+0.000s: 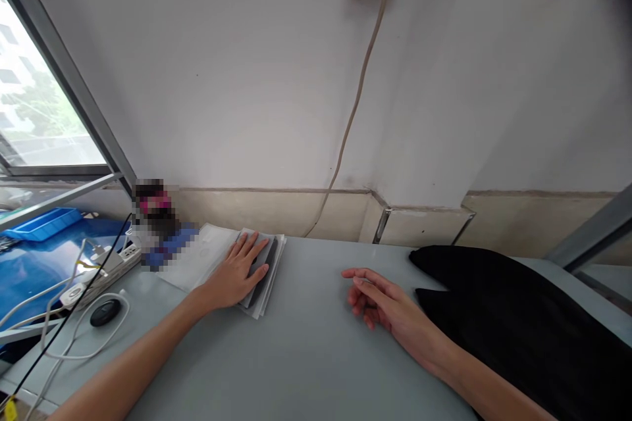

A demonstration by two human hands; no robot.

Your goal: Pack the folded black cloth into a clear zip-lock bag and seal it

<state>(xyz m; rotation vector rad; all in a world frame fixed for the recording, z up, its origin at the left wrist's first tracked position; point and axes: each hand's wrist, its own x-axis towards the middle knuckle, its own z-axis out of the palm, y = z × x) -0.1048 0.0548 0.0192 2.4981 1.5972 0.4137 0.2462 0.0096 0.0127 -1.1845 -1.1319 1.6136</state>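
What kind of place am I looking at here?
Probably a workshop or small factory bench: a plain grey worktable against a bare wall, a white power strip with trailing cables, and a blue plastic parts tray.

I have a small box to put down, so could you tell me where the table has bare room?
The widest bare patch lies between the left hand on the paper stack and the right hand, running to the near edge. The black cloth fills the right; power strip and cables crowd the left.
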